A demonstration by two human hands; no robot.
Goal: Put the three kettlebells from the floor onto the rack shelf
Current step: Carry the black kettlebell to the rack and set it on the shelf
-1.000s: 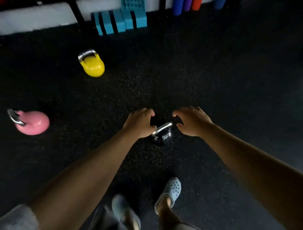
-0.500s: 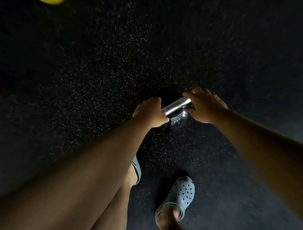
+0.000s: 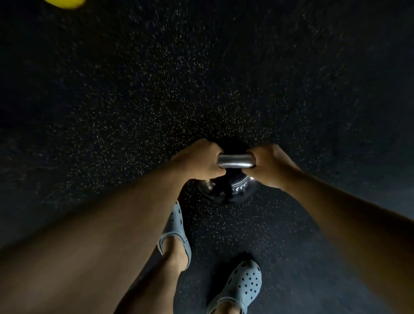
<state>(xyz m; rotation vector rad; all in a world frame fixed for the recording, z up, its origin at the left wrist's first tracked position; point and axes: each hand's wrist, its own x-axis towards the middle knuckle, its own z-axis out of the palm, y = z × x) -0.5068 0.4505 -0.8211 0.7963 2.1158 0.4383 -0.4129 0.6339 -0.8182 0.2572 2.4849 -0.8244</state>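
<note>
The first of the three lifts is judged to be in hand. The black kettlebell is gripped at its silver handle by both hands — the left hand at one end, the right hand at the other, with a short bare stretch of the bar left showing between them. The fingers of each hand are curled tight around the bar, closed on it with nothing spare. The bell's glossy body hangs or sits directly below the handle, low over the speckled dark floor; whether it has been raised clear of the floor cannot be told, since no gap or contact line is shown.

A second kettlebell, the yellow kettlebell, is seen only as a sliver at the top left edge, well apart from the hands. The third bell and the rack shelf are not in view.

The next move is judged to call for a straight pull upward with both arms, the weight being kept close to the body, followed by a turn toward the rack — wherever it stands outside the frame.

As for room, the floor ahead and to both sides is shown bare of obstacles. The tight spot is underneath: the left clog is planted near the bell's body and the right clog lies behind it, so a slipped grip would be expected to bring the weight down close to the toes.
</note>
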